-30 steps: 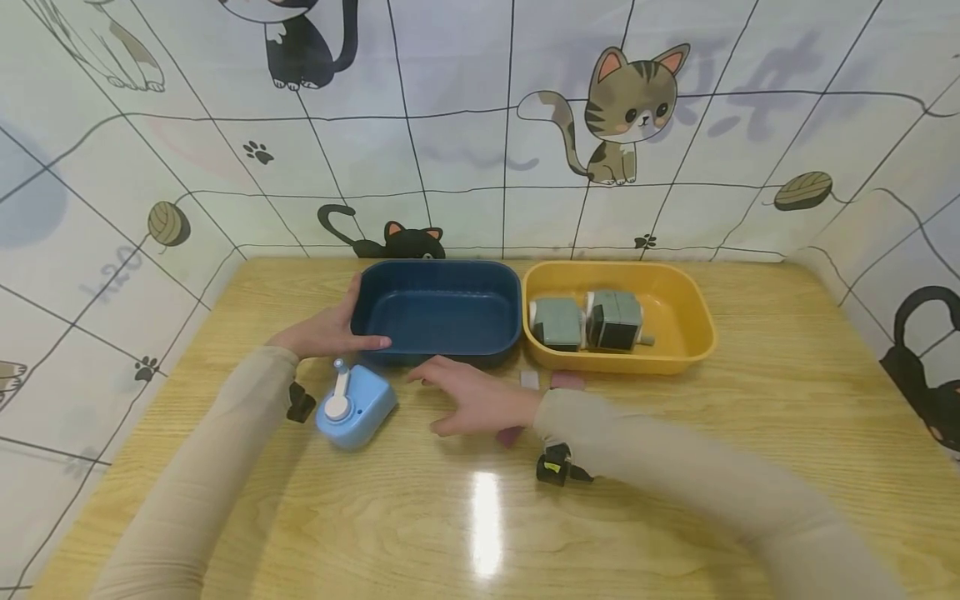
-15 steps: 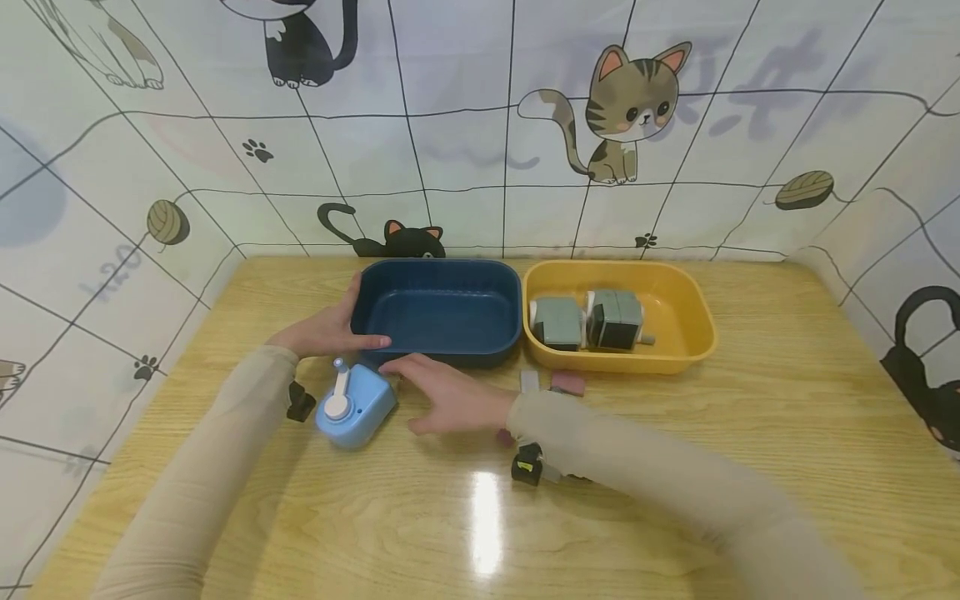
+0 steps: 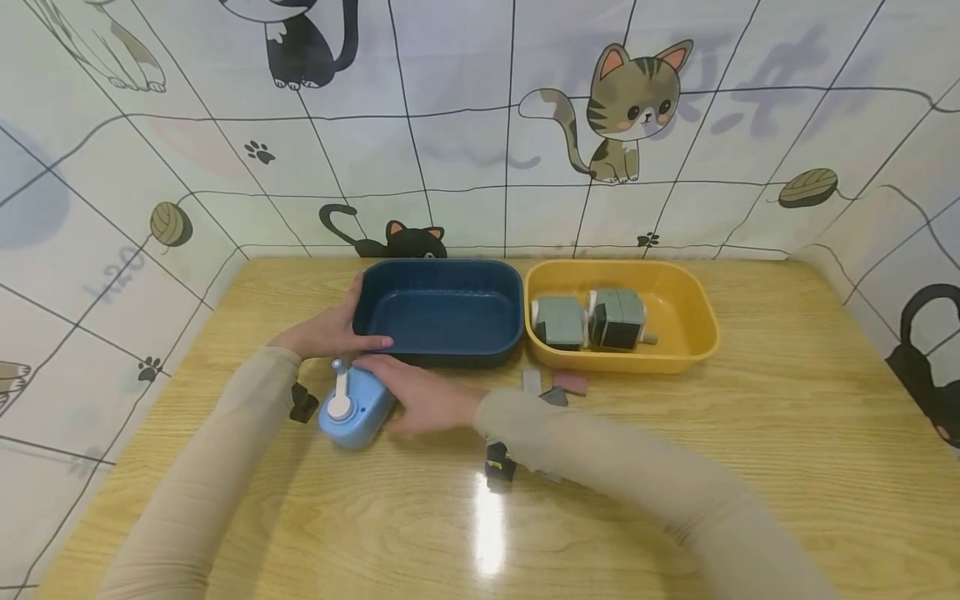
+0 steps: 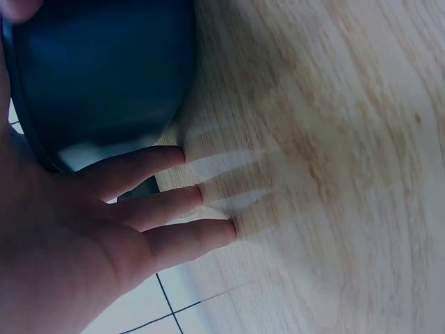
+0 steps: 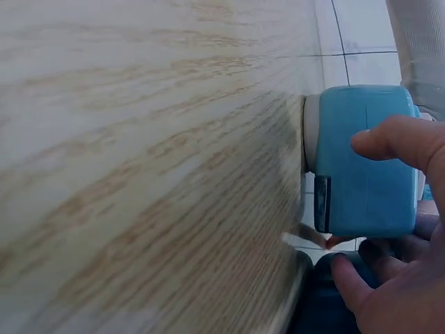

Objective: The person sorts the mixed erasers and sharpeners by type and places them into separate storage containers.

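Note:
A light blue pencil sharpener [image 3: 371,396] with a white hand crank stands on the table in front of the dark blue tray [image 3: 442,360]. My right hand [image 3: 423,398] is spread about its right and far sides. In the right wrist view the thumb overlaps the face of the pencil sharpener [image 5: 368,167], and the fingers lie along its lower side, near the tray. My left hand [image 3: 326,331] rests at the tray's left end, thumb over the front rim. The left wrist view shows several straight fingers [image 4: 188,240] against the outer wall.
Right beside the dark blue tray is a yellow tray [image 3: 686,321] holding two grey-green sharpeners [image 3: 561,323]. Small blocks lie before it: a whitish one [image 3: 532,381], a pink one [image 3: 571,382] and a grey one [image 3: 555,397], with more partly hidden under my right forearm. A cat-print backdrop [image 3: 480,167] stands behind.
My right hand has moved left across the table to the blue pencil sharpener, uncovering the grey block. My left hand and both trays stay where they were.

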A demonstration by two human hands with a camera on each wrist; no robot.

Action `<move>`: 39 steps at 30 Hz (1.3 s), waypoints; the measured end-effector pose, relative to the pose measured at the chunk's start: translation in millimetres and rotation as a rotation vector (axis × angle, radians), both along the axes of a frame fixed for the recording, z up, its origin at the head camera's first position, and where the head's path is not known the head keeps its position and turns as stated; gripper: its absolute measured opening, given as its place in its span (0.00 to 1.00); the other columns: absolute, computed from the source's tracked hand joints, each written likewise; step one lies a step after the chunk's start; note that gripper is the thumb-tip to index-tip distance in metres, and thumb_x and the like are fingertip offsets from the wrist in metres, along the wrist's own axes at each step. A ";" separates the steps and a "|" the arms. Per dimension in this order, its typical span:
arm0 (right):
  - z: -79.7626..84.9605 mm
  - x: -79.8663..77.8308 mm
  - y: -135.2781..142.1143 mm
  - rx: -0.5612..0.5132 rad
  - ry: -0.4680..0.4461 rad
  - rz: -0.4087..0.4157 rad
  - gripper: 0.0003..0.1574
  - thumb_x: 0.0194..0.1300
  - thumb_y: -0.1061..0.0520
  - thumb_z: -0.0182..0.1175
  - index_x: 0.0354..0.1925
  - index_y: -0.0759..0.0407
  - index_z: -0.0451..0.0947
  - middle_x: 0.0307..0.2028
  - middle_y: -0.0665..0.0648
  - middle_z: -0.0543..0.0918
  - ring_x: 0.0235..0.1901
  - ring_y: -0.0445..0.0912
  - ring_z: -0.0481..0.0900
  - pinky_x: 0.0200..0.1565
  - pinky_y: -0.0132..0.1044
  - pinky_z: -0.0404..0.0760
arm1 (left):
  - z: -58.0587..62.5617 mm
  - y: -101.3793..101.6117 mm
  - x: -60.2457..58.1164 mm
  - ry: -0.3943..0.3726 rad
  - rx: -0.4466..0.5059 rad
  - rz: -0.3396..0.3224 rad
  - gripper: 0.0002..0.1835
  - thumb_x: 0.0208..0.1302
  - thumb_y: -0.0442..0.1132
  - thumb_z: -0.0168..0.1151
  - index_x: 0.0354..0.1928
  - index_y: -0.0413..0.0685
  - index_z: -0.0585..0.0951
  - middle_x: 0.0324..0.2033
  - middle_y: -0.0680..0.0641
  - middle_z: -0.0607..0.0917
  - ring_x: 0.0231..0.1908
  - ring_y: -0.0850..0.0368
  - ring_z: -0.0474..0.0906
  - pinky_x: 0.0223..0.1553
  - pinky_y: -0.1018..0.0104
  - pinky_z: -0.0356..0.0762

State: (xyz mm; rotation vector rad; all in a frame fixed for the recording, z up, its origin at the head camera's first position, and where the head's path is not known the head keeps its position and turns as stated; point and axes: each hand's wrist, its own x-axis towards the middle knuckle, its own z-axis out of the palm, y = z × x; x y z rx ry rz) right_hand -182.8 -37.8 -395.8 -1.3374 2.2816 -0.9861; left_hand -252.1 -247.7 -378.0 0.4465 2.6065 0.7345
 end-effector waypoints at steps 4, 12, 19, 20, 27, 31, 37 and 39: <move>-1.4 -1.4 -5.0 -0.021 0.011 0.019 0.61 0.50 0.64 0.71 0.74 0.54 0.47 0.71 0.54 0.56 0.66 0.40 0.56 0.62 0.29 0.58 | 0.0 0.1 -0.1 0.005 0.006 -0.004 0.66 0.59 0.61 0.64 0.72 0.45 0.21 0.71 0.27 0.44 0.68 0.31 0.50 0.66 0.42 0.50; -0.5 -1.9 -2.6 -0.007 0.025 -0.004 0.52 0.54 0.62 0.70 0.71 0.58 0.55 0.68 0.55 0.62 0.64 0.43 0.61 0.62 0.31 0.59 | 0.6 0.1 0.1 -0.002 0.007 -0.004 0.66 0.59 0.61 0.64 0.72 0.46 0.21 0.71 0.27 0.44 0.68 0.31 0.50 0.66 0.42 0.51; -0.2 -3.1 5.0 -0.062 -0.033 -0.038 0.50 0.54 0.56 0.73 0.69 0.58 0.58 0.64 0.56 0.65 0.62 0.43 0.64 0.61 0.31 0.61 | 2.6 0.2 0.4 -0.005 0.003 -0.003 0.66 0.59 0.61 0.64 0.72 0.47 0.21 0.70 0.25 0.47 0.67 0.30 0.53 0.65 0.42 0.54; -0.1 -3.4 5.4 -0.073 -0.045 -0.039 0.51 0.54 0.56 0.74 0.69 0.58 0.57 0.65 0.56 0.65 0.62 0.42 0.64 0.61 0.30 0.61 | 2.6 0.2 0.4 -0.002 0.000 -0.005 0.66 0.59 0.61 0.64 0.72 0.46 0.21 0.70 0.25 0.47 0.66 0.30 0.54 0.65 0.42 0.54; -0.8 -5.4 3.3 -0.170 -0.107 0.006 0.53 0.54 0.59 0.73 0.71 0.58 0.55 0.64 0.57 0.65 0.60 0.42 0.64 0.60 0.30 0.61 | 0.8 0.7 0.9 0.001 -0.016 -0.007 0.65 0.60 0.62 0.63 0.72 0.47 0.20 0.70 0.26 0.46 0.67 0.31 0.53 0.65 0.42 0.53; -0.5 -6.0 3.3 -0.191 -0.150 0.014 0.49 0.55 0.61 0.72 0.69 0.58 0.59 0.62 0.58 0.67 0.58 0.44 0.64 0.58 0.30 0.63 | 1.0 1.5 1.1 -0.010 -0.009 -0.005 0.65 0.60 0.62 0.63 0.72 0.47 0.20 0.71 0.27 0.46 0.68 0.31 0.51 0.65 0.41 0.53; 2.6 -4.3 3.1 -0.176 -0.176 0.002 0.42 0.55 0.62 0.71 0.64 0.60 0.63 0.59 0.58 0.68 0.56 0.45 0.66 0.58 0.30 0.64 | 1.1 1.1 1.9 -0.021 -0.002 0.000 0.65 0.60 0.62 0.63 0.72 0.48 0.20 0.71 0.27 0.45 0.68 0.31 0.51 0.65 0.41 0.53; 3.1 -3.7 2.7 -0.167 -0.178 -0.007 0.40 0.55 0.62 0.71 0.63 0.60 0.64 0.58 0.57 0.69 0.55 0.44 0.67 0.57 0.29 0.65 | 0.8 0.9 1.9 -0.020 -0.001 0.001 0.65 0.60 0.62 0.63 0.72 0.48 0.20 0.71 0.27 0.46 0.68 0.31 0.51 0.65 0.41 0.53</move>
